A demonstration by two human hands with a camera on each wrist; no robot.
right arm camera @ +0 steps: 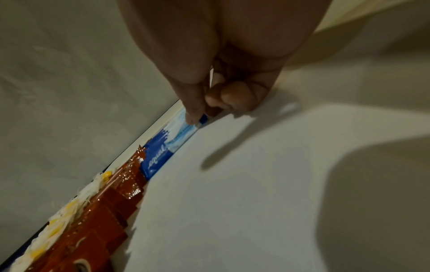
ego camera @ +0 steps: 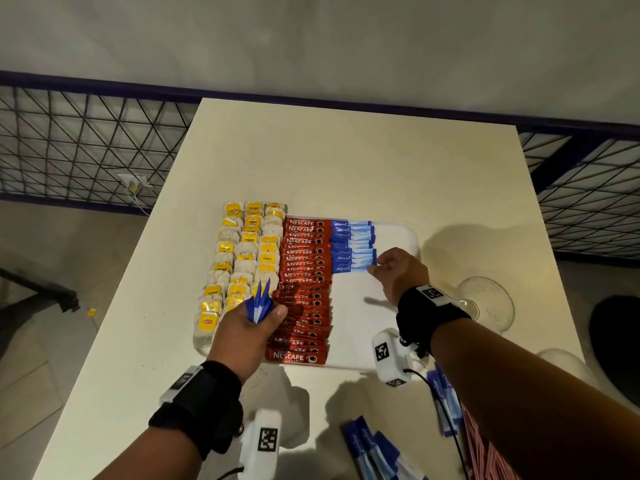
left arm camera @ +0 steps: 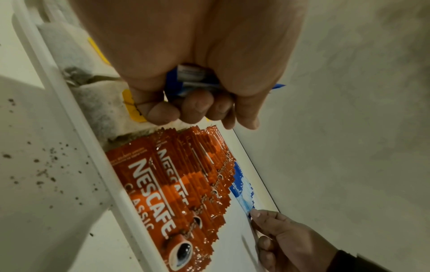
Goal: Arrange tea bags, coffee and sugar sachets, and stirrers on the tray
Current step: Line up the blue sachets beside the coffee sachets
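At the middle of the head view we see the white tray [ego camera: 398, 233] on the cream table [ego camera: 346, 161], already holding three bands of goods. At its left edge lie the tea bags [ego camera: 242, 258] with yellow tags, in three columns that run from the upper middle of the frame down toward the left hand. Touching them on the right is a long overlapping column of red coffee sachets [ego camera: 304, 289], reaching the tray's near rim. Right of that, in the upper part of the tray, sits a shorter column of blue sweetener sachets [ego camera: 351, 245], and the tray floor below it is bare white.

Our right hand [ego camera: 398, 271] rests at the lower end of that blue column, thumb and forefinger pinching the right end of the lowest sachet [right arm camera: 177, 141], which lies flat on the tray; the other fingers are curled under. Our left hand [ego camera: 249, 327] hovers over the lower left of the tray, above the meeting of tea bags and coffee, with its fingers wrapped around a bunch of blue sachets [ego camera: 259, 299] that fan upward out of the fist.

More blue sachets [ego camera: 377, 452] lie loose on the table at the bottom of the frame, a clear glass bowl [ego camera: 488, 303] stands just right of the tray, and dark specks [left arm camera: 46, 165] dot the table beside the tray's rim.
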